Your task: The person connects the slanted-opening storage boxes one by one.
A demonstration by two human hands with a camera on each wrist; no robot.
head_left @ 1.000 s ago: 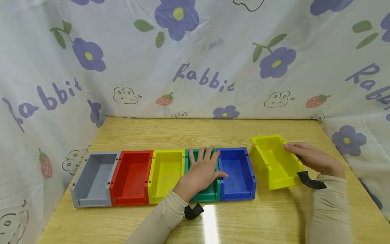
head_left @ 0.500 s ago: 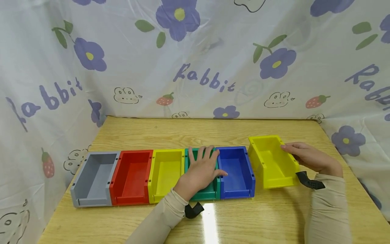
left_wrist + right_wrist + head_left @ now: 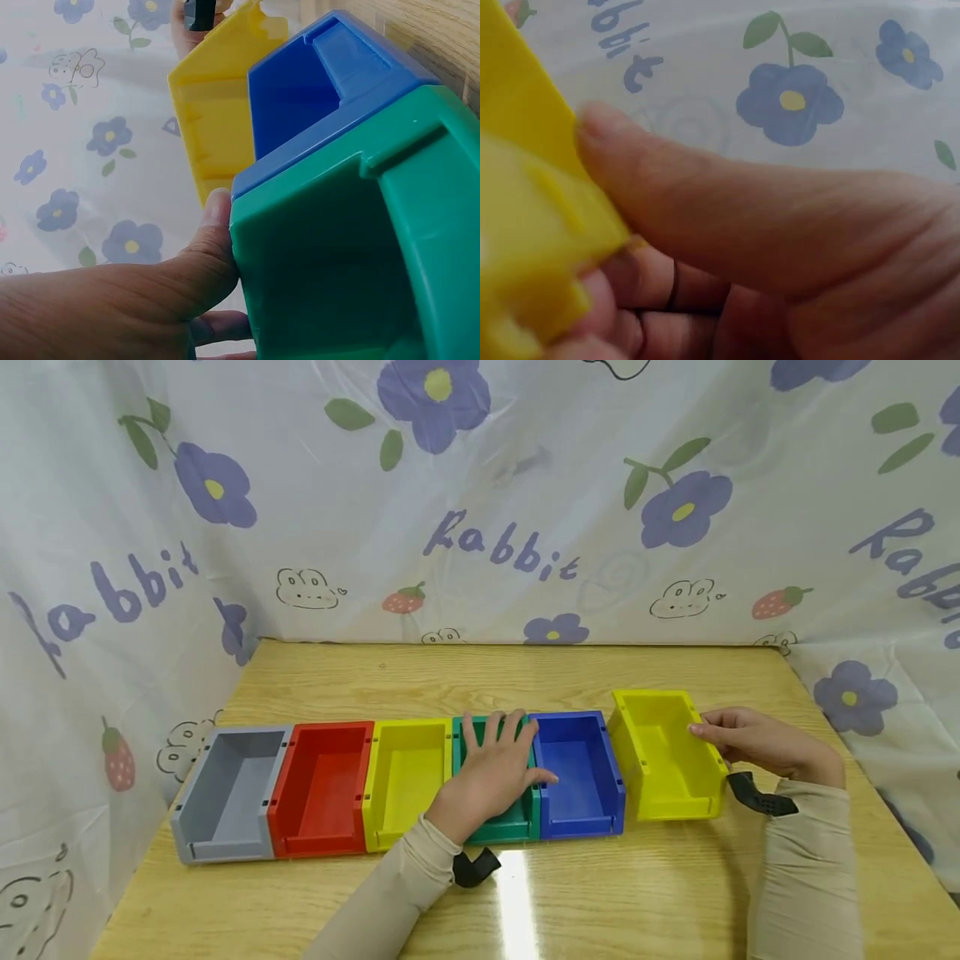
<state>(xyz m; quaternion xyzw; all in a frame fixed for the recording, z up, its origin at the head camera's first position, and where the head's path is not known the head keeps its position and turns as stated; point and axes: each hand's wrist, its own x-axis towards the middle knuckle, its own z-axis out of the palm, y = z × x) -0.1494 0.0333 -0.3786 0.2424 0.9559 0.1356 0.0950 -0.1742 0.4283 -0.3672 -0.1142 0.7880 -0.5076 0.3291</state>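
Note:
My right hand pinches the right side wall of a yellow storage bin, thumb on the rim and fingers outside. This bin is slightly tilted, just right of the blue bin; whether they touch is unclear. My left hand lies over the green bin with fingers spread, its thumb reaching toward the blue bin. In the left wrist view, that thumb touches the edge where the green and blue bins meet. In the right wrist view, the held yellow bin is blurred, with fingers beneath.
Left of the green bin, a second yellow bin, a red bin and a grey bin continue the side-by-side row. They stand on a wooden table. A patterned curtain closes off the back and sides.
My right hand has brought the yellow bin left, closer to the blue bin, and turned it straighter. The left hand stays on the green bin; the view has shifted slightly.

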